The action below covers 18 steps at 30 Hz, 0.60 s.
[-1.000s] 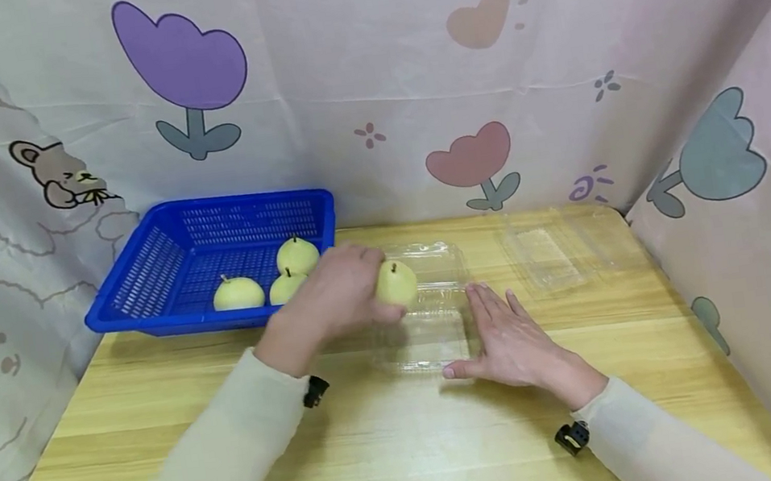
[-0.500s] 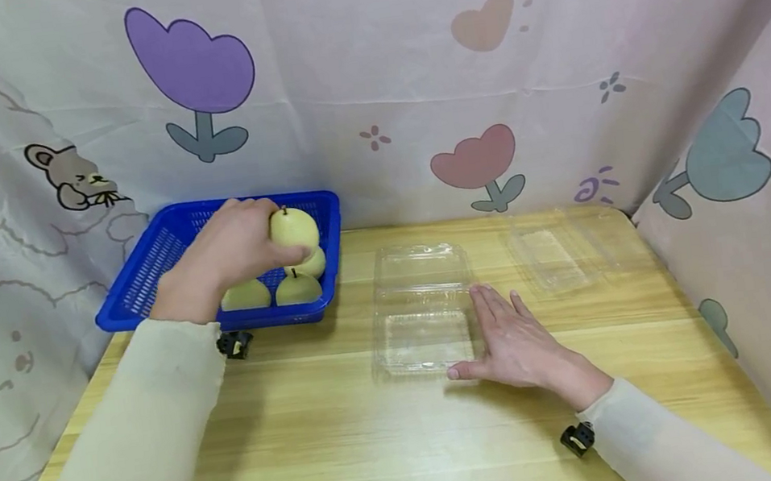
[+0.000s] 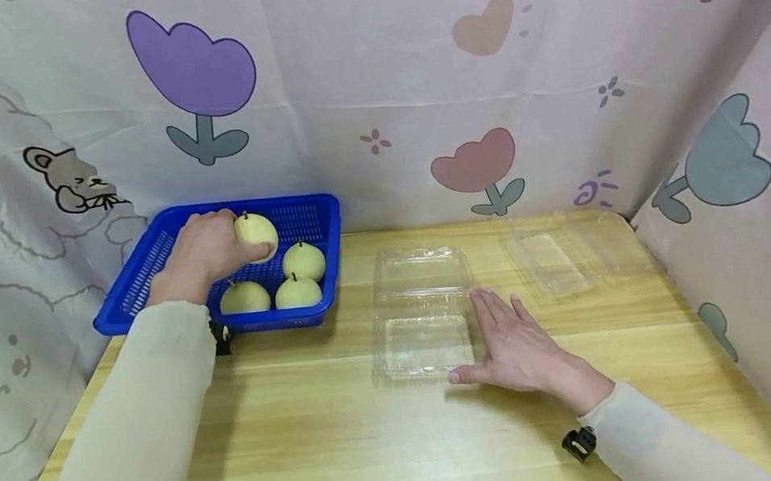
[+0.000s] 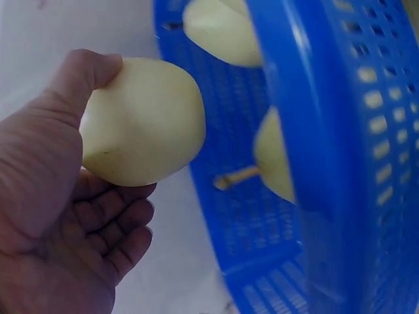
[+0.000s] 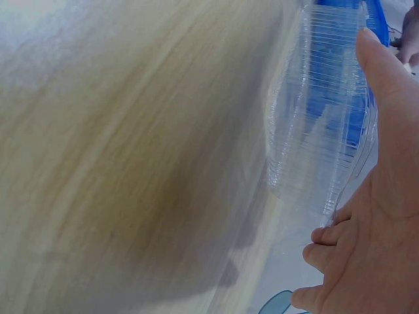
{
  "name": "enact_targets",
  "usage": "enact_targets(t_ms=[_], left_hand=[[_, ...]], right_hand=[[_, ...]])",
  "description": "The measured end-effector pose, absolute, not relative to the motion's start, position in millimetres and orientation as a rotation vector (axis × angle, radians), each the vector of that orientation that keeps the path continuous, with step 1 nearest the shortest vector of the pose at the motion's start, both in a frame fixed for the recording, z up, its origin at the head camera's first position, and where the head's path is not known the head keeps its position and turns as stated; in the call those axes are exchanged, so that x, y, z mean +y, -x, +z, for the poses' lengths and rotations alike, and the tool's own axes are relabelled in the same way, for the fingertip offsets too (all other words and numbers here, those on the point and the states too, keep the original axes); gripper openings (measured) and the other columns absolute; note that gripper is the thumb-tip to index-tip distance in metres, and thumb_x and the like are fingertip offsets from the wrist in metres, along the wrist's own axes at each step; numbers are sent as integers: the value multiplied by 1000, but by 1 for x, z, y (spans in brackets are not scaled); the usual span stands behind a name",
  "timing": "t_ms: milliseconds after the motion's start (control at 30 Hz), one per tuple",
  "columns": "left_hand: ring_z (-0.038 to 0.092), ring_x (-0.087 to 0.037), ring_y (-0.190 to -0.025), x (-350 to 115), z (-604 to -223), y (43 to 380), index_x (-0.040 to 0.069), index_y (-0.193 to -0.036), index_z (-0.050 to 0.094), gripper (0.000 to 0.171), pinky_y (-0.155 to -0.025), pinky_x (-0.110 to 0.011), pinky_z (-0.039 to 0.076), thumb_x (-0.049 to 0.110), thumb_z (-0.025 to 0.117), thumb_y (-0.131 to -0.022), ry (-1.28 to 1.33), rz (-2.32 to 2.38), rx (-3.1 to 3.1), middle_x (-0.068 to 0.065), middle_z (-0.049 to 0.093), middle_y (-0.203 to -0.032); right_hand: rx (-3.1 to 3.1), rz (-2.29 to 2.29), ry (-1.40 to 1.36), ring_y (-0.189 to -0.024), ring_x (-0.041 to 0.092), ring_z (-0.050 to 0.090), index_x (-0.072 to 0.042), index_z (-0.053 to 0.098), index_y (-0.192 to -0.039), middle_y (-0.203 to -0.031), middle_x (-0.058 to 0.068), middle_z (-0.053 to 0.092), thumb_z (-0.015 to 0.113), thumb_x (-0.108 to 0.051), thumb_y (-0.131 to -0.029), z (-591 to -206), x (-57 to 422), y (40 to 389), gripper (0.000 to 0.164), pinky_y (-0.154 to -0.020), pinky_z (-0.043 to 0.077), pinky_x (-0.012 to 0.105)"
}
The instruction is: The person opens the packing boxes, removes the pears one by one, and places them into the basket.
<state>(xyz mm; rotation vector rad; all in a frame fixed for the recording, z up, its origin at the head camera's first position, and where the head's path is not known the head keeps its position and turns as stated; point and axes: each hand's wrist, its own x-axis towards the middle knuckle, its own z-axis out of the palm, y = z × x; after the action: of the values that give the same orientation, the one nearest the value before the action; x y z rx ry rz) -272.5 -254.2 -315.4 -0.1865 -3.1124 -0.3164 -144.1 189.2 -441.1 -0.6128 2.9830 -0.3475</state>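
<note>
My left hand [image 3: 203, 252] grips a pale yellow pear [image 3: 256, 235] above the blue basket [image 3: 184, 320]; in the left wrist view, thumb and fingers hold that pear [image 4: 147, 121] from either side. Three more pears lie in the basket: one at the front left [image 3: 244, 297], one at the front right [image 3: 298, 291] and one behind it [image 3: 304, 262]. My right hand [image 3: 516, 345], fingers straight, touches the right side of an opened clear plastic clamshell box [image 3: 428, 340]. In the right wrist view the hand [image 5: 386, 170] lies along the ribbed wall of this box [image 5: 321, 118].
A second clear plastic box [image 3: 552, 255] lies opened at the back right of the wooden table [image 3: 398, 450]. A printed curtain [image 3: 347, 59] hangs behind the table and along both sides.
My left hand has moved left from beside the clear box to over the basket, carrying the pear. The right hand stays at the box's side.
</note>
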Motion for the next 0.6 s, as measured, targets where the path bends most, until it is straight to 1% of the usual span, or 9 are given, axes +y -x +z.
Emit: enact_targets(t_ms=[100, 167, 233, 300, 367, 467, 600], left_hand=[[50, -57, -123, -261, -322, 280, -18, -136, 51, 92, -114, -67, 37, 61, 70, -92, 158, -274, -3157, -38, 61, -126], [45, -60, -131, -264, -327, 285, -18, -141, 48, 96, -119, -69, 32, 62, 68, -93, 136, -257, -3196, -41, 58, -133], [40, -62, -137, -266, -332, 288, -18, -145, 45, 97, -120, -70, 29, 62, 67, -94, 114, -253, -3237, -42, 53, -140], [37, -63, -139, -268, -336, 290, -17, -147, 43, 98, -117, -72, 33, 63, 65, -94, 87, -249, -3277, -42, 50, -144], [39, -62, -137, -268, -340, 291, -15, -149, 43, 98, -114, -72, 37, 63, 65, -95, 77, -253, -3310, -41, 50, -145], [48, -59, -132, -267, -345, 293, -13, -150, 43, 97, -107, -70, 45, 64, 65, -95, 62, -271, -3353, -40, 50, -146], [58, -51, -116, -265, -349, 294, -12, -150, 44, 96, -96, -64, 52, 64, 65, -95, 31, -305, -3402, -39, 53, -144]], right_hand=[[2984, -346, 608, -160, 43, 22, 7, 15, -165, -171, 29, 20, 61, -91, -79, -441, 189, 143, 138, -128, 15, 67], [2983, -350, 602, -160, 43, 22, 7, 15, -165, -171, 29, 19, 63, -89, -79, -441, 188, 143, 138, -128, 15, 67], [2980, -360, 596, -160, 44, 22, 7, 14, -165, -172, 29, 19, 65, -87, -79, -441, 188, 143, 137, -128, 14, 66], [2978, -366, 593, -160, 44, 22, 6, 14, -165, -172, 28, 19, 66, -86, -80, -442, 187, 142, 137, -128, 14, 67], [2979, -367, 593, -159, 44, 22, 6, 14, -165, -172, 29, 19, 66, -86, -79, -443, 187, 142, 137, -128, 14, 66], [2983, -359, 594, -159, 44, 23, 6, 14, -165, -171, 29, 19, 65, -87, -79, -443, 188, 143, 137, -128, 14, 66], [2985, -352, 599, -159, 44, 22, 7, 14, -165, -171, 29, 20, 64, -88, -79, -443, 188, 143, 137, -128, 14, 66]])
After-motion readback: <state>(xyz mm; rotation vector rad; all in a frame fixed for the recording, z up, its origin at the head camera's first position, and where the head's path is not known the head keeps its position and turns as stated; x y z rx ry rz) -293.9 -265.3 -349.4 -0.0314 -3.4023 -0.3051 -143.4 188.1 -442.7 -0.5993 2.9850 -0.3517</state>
